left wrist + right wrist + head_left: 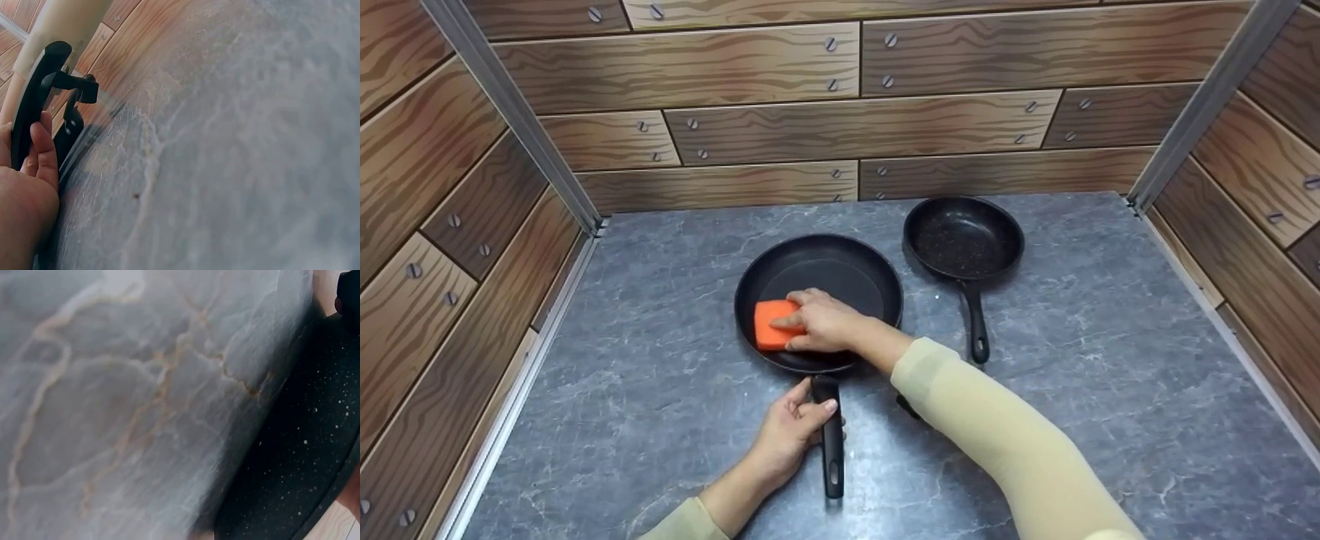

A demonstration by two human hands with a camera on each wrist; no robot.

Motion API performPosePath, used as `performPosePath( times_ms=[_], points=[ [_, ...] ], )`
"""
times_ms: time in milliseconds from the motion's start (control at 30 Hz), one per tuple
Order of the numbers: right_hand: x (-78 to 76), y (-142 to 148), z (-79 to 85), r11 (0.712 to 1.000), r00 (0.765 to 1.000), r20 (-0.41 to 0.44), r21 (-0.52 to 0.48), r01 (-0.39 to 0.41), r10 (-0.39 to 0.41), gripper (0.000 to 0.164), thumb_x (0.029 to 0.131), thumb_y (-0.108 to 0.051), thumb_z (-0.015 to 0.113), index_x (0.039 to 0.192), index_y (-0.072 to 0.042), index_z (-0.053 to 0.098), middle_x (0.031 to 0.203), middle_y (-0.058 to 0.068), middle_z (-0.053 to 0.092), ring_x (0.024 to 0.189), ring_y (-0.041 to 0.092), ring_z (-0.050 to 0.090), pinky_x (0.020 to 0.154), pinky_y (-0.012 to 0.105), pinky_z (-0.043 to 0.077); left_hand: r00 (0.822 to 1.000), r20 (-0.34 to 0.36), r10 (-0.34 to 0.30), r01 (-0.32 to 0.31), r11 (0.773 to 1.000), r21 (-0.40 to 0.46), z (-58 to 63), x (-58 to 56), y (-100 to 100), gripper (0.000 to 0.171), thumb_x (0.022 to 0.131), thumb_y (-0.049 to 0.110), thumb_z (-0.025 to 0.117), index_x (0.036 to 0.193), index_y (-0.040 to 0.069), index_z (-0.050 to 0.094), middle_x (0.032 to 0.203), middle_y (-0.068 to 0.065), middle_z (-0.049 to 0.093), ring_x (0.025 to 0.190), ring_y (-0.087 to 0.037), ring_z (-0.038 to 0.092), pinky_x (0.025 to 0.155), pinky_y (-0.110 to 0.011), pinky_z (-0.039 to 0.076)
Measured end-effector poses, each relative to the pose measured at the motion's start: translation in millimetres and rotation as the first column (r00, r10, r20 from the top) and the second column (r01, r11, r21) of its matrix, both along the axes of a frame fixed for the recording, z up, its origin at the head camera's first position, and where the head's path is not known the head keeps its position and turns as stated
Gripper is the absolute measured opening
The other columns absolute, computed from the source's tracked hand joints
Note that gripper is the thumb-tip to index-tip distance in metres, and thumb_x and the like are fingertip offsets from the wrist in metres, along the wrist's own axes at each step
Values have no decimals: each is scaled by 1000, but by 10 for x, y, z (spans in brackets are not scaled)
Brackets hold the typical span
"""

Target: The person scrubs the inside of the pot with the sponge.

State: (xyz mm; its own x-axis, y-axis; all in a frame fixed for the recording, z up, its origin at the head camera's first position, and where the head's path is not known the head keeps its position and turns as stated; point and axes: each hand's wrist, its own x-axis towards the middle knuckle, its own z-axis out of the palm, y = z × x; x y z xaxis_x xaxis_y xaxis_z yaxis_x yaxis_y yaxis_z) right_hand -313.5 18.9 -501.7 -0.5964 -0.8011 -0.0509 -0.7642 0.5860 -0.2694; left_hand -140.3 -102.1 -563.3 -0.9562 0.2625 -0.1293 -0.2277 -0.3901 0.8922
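Note:
A large black frying pan [825, 262] lies on the grey marbled tabletop, its handle [832, 457] towards me. My left hand [784, 435] grips that handle close to the pan, thumb on top; the left wrist view also shows the fingers around the black handle [31, 118]. Inside the pan, my right hand [829, 322] holds an orange sponge [766, 319] against the lower left of the base. Its fingers lie over the sponge's right part and hide it. The right wrist view shows mostly the pan's speckled outer side [304, 450].
A smaller black frying pan [964, 240] stands at the back right, its handle [976, 322] pointing towards me. Wood-patterned walls [765, 67] with metal corner posts enclose the tabletop [660, 315] at the back and sides. A small dark object shows partly beneath the right forearm.

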Motion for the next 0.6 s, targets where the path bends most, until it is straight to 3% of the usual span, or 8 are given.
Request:
performPosePath(
  times_ms=[233, 600],
  points=[
    [-34, -53, -15, 999, 999, -8, -5, 39, -39, 50, 103, -46, 69, 151, -32, 62, 163, 24, 41, 147, 40, 40, 124, 49, 33, 1000, -9, 2, -2, 1000, 1, -3, -5, 1, 84, 102, 3, 67, 162, -14, 11, 84, -5, 76, 76, -16, 75, 74, -33, 65],
    [-78, -102, -57, 997, 998, -6, -18, 70, -70, 53, 103, -47, 68, 153, -34, 59, 164, 23, 39, 150, 42, 37, 125, 60, 29, 1000, 0, 16, -16, 1000, -6, -11, 7, 3, 83, 101, 5, 69, 161, -14, 15, 85, -4, 76, 78, -16, 74, 75, -33, 65]
  ],
)
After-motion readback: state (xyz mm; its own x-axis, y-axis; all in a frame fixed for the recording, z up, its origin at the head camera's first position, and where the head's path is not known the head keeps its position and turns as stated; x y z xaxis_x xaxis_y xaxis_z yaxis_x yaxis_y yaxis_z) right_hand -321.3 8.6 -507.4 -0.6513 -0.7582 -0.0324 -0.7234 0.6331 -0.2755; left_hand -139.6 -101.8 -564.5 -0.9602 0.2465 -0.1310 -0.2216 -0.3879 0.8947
